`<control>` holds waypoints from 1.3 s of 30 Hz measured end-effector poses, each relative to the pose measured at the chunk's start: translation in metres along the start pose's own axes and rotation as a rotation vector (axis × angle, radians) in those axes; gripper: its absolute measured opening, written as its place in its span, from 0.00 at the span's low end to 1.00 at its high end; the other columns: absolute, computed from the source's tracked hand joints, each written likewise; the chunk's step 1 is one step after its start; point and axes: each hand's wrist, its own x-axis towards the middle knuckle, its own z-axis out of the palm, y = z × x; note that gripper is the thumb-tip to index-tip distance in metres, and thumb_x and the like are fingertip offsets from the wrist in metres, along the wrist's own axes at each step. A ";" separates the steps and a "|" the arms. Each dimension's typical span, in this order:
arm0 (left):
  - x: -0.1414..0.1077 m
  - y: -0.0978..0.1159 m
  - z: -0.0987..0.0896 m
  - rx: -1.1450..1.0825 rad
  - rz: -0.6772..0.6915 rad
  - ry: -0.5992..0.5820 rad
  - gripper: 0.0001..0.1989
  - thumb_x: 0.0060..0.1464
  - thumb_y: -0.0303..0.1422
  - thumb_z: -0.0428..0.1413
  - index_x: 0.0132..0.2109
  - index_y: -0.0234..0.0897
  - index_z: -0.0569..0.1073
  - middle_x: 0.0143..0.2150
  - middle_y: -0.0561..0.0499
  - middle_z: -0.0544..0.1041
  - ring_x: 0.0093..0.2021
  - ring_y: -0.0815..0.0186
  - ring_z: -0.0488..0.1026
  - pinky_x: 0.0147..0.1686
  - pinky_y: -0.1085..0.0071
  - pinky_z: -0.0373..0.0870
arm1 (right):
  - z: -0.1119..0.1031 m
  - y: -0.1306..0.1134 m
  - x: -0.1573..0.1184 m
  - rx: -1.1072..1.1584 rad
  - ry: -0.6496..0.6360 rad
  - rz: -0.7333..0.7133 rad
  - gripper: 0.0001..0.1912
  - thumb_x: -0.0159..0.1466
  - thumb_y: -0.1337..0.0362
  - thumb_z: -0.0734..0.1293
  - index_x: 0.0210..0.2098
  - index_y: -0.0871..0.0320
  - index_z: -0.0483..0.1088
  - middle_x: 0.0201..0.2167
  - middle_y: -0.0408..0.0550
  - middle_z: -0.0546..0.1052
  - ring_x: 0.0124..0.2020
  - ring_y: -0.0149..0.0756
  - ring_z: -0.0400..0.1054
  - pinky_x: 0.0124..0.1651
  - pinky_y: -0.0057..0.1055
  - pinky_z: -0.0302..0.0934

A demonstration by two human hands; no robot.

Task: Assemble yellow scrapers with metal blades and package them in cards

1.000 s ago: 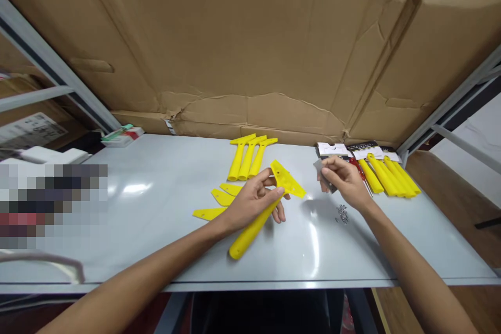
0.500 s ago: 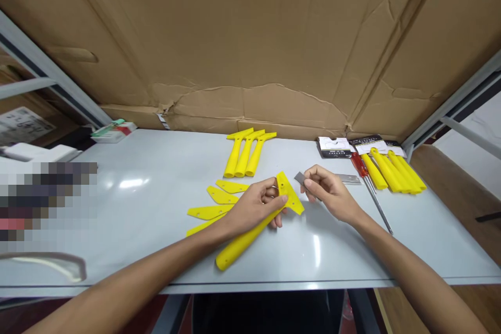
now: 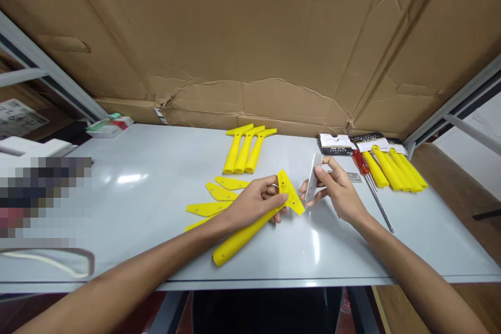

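Observation:
My left hand (image 3: 262,201) is closed around the neck of a yellow scraper handle (image 3: 242,237), its flat two-holed head tilted up toward the right. Between the thumb and fingers of my right hand (image 3: 338,188) stands a metal blade (image 3: 312,180), long side nearly upright, just right of the scraper head and apart from it. Several flat yellow plates with holes (image 3: 203,209) lie under and left of my left forearm, partly hidden by it. Behind my right hand, another metal blade (image 3: 355,177) rests on the table, partly covered.
Three yellow scraper handles (image 3: 244,154) lie side by side at the back. Red-handled screwdrivers (image 3: 360,163) lie to the right, beside packaged yellow scrapers (image 3: 395,169) and a black-and-white card (image 3: 335,144). A cardboard wall (image 3: 242,52) closes the back; a small box (image 3: 110,126) sits back left.
My right hand has turned the metal blade from a slanted, mostly covered pose to nearly upright, showing its broad face. My left hand keeps its hold on the scraper handle.

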 end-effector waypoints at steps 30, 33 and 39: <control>0.003 -0.002 0.002 -0.049 -0.068 -0.045 0.19 0.55 0.40 0.66 0.45 0.35 0.68 0.39 0.48 0.78 0.25 0.69 0.76 0.27 0.70 0.75 | -0.043 -0.017 0.005 -0.052 -0.049 -0.117 0.17 0.55 0.61 0.80 0.29 0.56 0.68 0.36 0.49 0.81 0.20 0.24 0.56 0.21 0.27 0.47; 0.003 -0.001 0.002 -0.054 -0.066 -0.052 0.19 0.54 0.40 0.66 0.43 0.35 0.68 0.39 0.50 0.77 0.24 0.70 0.76 0.28 0.70 0.76 | -0.041 -0.015 0.005 -0.010 -0.066 -0.135 0.16 0.56 0.61 0.80 0.31 0.57 0.70 0.28 0.42 0.76 0.22 0.24 0.57 0.23 0.25 0.47; 0.002 0.000 0.001 -0.058 -0.054 -0.068 0.19 0.54 0.39 0.66 0.47 0.35 0.69 0.40 0.48 0.79 0.25 0.70 0.76 0.30 0.69 0.76 | -0.022 0.000 0.007 -0.205 -0.086 -0.042 0.16 0.56 0.55 0.79 0.35 0.58 0.75 0.26 0.41 0.74 0.20 0.24 0.61 0.20 0.24 0.53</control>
